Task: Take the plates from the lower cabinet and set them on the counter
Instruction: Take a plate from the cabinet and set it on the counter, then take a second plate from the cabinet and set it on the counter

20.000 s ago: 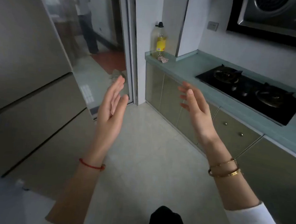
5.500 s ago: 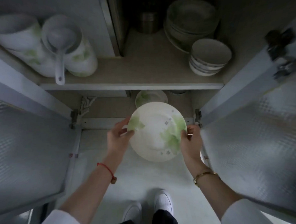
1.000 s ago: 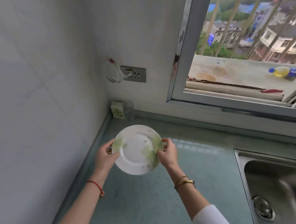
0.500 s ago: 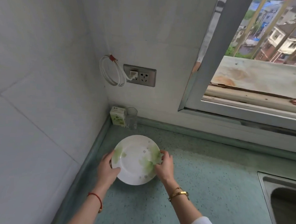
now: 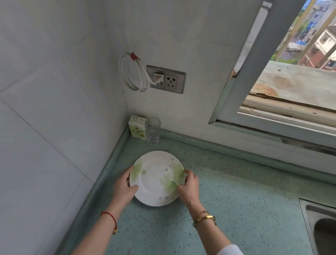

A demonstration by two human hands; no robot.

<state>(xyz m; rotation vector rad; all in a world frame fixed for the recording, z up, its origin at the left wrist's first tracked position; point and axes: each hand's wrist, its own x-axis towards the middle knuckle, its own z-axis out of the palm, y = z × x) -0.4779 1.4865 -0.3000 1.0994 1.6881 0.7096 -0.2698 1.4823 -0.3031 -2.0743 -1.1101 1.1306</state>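
A white plate (image 5: 155,178) with green leaf prints lies on or just above the speckled teal counter (image 5: 236,215), near the corner by the left wall. My left hand (image 5: 124,187) grips its left rim, thumb on top. My right hand (image 5: 187,187) grips its right rim the same way. Whether more plates are stacked under it is hidden. The lower cabinet is out of view.
A small carton (image 5: 137,130) and a clear glass (image 5: 152,129) stand in the counter's back corner, just beyond the plate. A wall socket (image 5: 166,79) with a coiled white cable (image 5: 133,72) is above them. A steel sink (image 5: 323,232) lies at the right; a window is behind.
Over the last second both hands lowered the plate from above the counter down toward the corner. The view moved closer and to the left.
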